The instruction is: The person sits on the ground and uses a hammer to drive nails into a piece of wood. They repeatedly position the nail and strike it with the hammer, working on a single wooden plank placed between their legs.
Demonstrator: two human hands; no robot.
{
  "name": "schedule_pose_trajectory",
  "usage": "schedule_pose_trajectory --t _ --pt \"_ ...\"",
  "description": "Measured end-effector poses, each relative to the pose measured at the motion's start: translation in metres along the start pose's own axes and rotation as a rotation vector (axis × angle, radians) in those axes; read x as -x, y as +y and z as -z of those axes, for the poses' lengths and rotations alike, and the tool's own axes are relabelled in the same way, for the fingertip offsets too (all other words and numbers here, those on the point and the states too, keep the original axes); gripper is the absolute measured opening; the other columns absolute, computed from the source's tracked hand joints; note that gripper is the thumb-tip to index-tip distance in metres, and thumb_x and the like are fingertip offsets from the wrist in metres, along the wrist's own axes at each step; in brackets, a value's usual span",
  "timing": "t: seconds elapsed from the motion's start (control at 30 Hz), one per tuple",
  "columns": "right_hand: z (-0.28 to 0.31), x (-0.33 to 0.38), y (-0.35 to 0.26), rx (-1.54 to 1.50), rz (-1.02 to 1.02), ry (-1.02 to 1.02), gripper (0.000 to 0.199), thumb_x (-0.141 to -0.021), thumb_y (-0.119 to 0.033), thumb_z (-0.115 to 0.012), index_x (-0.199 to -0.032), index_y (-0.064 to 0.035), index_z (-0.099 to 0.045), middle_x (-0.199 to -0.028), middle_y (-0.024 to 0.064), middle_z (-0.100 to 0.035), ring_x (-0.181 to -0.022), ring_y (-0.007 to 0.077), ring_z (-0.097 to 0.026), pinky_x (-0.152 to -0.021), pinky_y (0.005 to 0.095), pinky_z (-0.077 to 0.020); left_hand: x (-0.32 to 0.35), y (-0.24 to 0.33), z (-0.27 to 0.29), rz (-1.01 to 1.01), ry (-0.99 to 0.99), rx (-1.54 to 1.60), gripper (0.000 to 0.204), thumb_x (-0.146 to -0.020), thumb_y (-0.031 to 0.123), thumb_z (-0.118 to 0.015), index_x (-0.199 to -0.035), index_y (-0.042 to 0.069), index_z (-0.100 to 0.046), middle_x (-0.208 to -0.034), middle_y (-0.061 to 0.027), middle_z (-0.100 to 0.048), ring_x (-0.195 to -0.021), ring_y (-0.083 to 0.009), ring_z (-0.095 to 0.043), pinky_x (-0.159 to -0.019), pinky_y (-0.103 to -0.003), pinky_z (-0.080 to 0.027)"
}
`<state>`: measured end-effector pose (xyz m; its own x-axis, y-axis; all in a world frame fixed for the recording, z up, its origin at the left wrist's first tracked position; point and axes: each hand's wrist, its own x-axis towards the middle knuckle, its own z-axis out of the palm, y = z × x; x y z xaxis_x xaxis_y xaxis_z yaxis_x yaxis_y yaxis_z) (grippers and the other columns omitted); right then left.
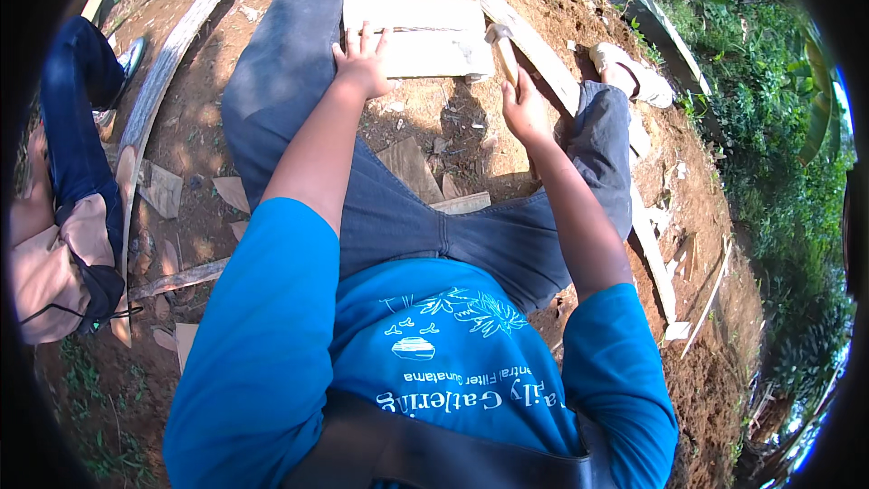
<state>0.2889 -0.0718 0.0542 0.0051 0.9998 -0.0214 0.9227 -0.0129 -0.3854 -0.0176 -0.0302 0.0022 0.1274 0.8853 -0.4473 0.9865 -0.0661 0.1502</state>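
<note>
My left hand (362,68) lies with its fingers spread on the left end of a pale wooden piece (430,47). A dark line runs lengthwise across that piece, and I cannot tell whether it is a crack or a gap between two boards. My right hand (529,113) is closed round the wooden handle of a hammer (509,59). The hammer's metal head is up, at the right end of the wooden piece as seen from above. Whether it touches the wood, I cannot tell.
Long planks (176,50) lie on the brown soil to the left, and another plank (525,36) slants at the right. Wood scraps (409,167) are scattered between my legs. Another person (72,172) sits at the far left. Green plants (751,100) grow on the right.
</note>
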Motion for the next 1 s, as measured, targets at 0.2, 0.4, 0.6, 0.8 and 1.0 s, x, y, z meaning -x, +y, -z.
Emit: schedule_pose_trajectory --t 0.2,0.4,0.6,0.8,1.0 --pt "0.077 -0.021 -0.086 -0.654 -0.168 -0.107 0.043 -0.102 -0.027 -0.057 -0.141 -0.0075 -0.052 -0.082 0.0036 -0.062 -0.069 0.0103 -0.057 -0.062 0.0271 -0.0460 0.015 -0.020 -0.013 0.065 -0.030 -0.006 0.118 -0.077 0.060 -0.072 -0.163 0.022 0.000 -0.167 -0.0213 0.009 -0.152 -0.0478 0.001 -0.113 -0.072 -0.015" --pt "0.045 0.001 -0.082 -0.318 -0.082 0.165 0.042 -0.102 -0.026 -0.055 -0.136 -0.0019 -0.051 -0.104 0.0228 -0.068 -0.095 0.0324 -0.068 -0.084 0.0366 -0.0510 0.008 -0.014 -0.002 0.063 -0.039 -0.021 0.117 -0.077 0.060 -0.071 -0.163 0.023 0.001 -0.167 -0.0217 0.009 -0.152 -0.0477 0.001 -0.113 -0.072 -0.015" --pt "0.039 -0.013 -0.041 -0.373 -0.184 -0.148 0.040 -0.101 -0.032 -0.058 -0.132 -0.0074 -0.055 -0.071 0.0005 -0.055 -0.057 0.0084 -0.052 -0.052 0.0271 -0.0424 0.007 -0.013 -0.009 0.055 -0.024 -0.025 0.117 -0.079 0.060 -0.070 -0.162 0.024 0.003 -0.167 -0.0202 0.009 -0.153 -0.0467 0.002 -0.114 -0.070 -0.015" --pt "0.045 -0.015 -0.080 -0.510 0.237 0.438 0.034 -0.104 -0.028 -0.055 -0.129 -0.0057 -0.051 -0.072 0.0018 -0.056 -0.053 0.0104 -0.051 -0.049 0.0285 -0.0438 0.010 -0.017 -0.003 0.083 -0.035 -0.032 0.115 -0.080 0.060 -0.069 -0.162 0.023 0.002 -0.168 -0.0201 0.008 -0.153 -0.0451 0.003 -0.114 -0.071 -0.014" --pt "0.027 -0.023 -0.010 -0.091 -0.097 -0.314 0.048 -0.100 -0.037 -0.060 -0.134 -0.0026 -0.057 -0.084 0.0104 -0.066 -0.071 0.0137 -0.063 -0.068 0.0325 -0.0514 -0.005 -0.011 0.006 0.036 -0.004 -0.014 0.116 -0.079 0.061 -0.069 -0.162 0.023 0.001 -0.167 -0.0196 0.010 -0.153 -0.0440 0.007 -0.114 -0.071 -0.014"
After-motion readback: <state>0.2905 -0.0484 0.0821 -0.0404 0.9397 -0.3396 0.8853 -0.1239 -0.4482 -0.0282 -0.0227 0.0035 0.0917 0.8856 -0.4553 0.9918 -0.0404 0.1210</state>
